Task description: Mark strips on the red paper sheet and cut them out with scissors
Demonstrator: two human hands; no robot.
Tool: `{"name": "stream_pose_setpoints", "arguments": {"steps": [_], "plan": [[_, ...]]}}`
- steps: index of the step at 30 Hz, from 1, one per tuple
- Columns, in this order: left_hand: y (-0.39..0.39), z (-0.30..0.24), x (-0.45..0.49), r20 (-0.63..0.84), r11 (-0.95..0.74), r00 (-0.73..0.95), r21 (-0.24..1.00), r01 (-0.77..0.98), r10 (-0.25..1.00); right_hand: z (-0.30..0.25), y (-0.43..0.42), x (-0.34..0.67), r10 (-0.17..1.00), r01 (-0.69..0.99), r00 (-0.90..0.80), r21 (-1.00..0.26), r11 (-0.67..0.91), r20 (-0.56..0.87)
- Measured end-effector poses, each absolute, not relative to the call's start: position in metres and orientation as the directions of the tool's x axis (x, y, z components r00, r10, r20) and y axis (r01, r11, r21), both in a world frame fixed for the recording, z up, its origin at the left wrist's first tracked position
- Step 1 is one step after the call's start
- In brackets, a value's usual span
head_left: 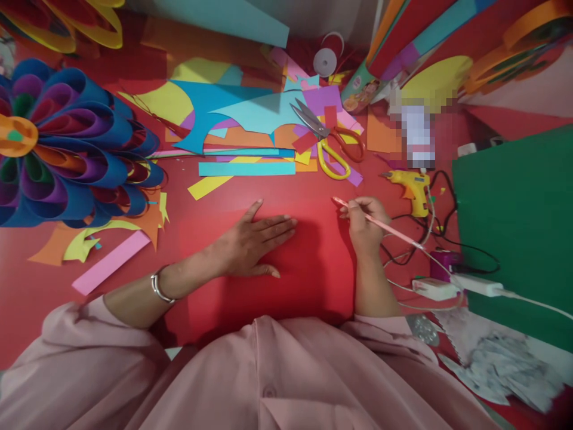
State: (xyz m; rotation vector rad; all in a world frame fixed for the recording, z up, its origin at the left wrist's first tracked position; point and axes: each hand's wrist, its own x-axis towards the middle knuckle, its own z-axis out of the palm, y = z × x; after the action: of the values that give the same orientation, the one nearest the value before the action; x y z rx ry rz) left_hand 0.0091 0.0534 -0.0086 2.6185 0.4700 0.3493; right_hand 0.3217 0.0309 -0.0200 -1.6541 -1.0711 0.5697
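My left hand (250, 242) lies flat, fingers and thumb spread, on a bright red sheet (295, 298) in front of my body. To its right, my right hand (367, 224) pinches a slim pink pencil (394, 232) near one end. That end points up and left, over the upper right corner of the sheet, and the long part slants down to the right past my hand. I cannot tell whether the pencil touches the sheet. Above my hands lie scissors (333, 164) with one yellow and one red handle, their blades apart, among paper scraps.
A large flower of rolled coloured paper (67, 149) stands on the left. Several cut strips and scraps (246, 169) cover the back. On the right are a yellow glue gun (414, 188), cables, a white plug strip (436, 288), a green board (514, 239) and a crumpled cloth (505, 364).
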Motion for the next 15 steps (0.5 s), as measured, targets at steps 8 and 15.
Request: {"name": "stream_pose_setpoints", "arguments": {"steps": [8, 15], "plan": [[0.0536, -0.0072, 0.0100, 0.186, -0.852, 0.906, 0.452, 0.264, 0.379, -0.0220, 0.0302, 0.3224, 0.895, 0.421, 0.433, -0.901, -0.099, 0.104], [0.0529, -0.0088, 0.0094, 0.170, -0.849, 0.908, 0.452, 0.274, 0.383, -0.0212, 0.0304, 0.3217, 0.898, 0.450, 0.428, -0.885, -0.117, 0.099]]}}
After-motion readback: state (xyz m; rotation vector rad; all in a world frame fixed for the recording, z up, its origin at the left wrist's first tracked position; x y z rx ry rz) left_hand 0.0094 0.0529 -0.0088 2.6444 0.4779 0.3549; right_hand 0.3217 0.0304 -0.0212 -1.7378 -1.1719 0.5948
